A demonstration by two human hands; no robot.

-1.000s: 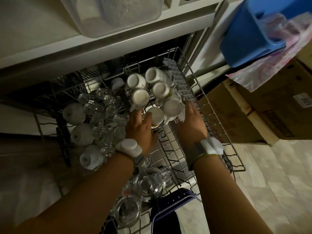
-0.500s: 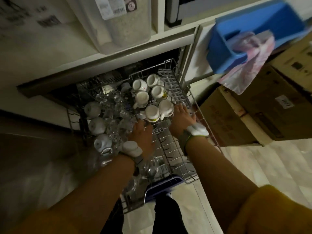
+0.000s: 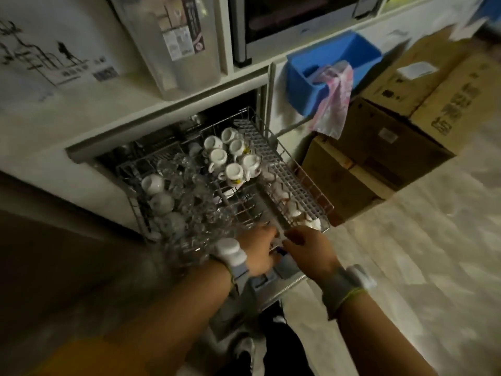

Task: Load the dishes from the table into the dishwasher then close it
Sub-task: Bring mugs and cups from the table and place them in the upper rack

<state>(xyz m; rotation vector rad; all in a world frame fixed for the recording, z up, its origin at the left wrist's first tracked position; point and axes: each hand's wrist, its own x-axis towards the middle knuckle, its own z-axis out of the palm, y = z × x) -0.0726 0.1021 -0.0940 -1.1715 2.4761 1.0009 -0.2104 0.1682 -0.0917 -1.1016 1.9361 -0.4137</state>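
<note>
Pushing in the rack [image 3: 282, 154], pulled out of the dishwasher [image 3: 162, 137], looks like the step in hand. Left hand [image 3: 257, 252] and right hand [image 3: 307, 246] sit at its front edge; grip blurred, cannot tell. Cups [image 3: 233, 156] and glasses [image 3: 189, 185] fill it: push slowly, evenly, or they rattle.

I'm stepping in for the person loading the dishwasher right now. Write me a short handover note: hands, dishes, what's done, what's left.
Left hand and right hand: both at the front edge of the pulled-out upper rack; the blur hides whether either has a grip on it.
Dishes: white cups upside down at the rack's back right, clear glasses in the middle, more white cups along the left.
Done: the rack is loaded.
Left: probably slide the rack in and close the dishwasher. The table is out of view, so check it for remaining dishes.
</note>
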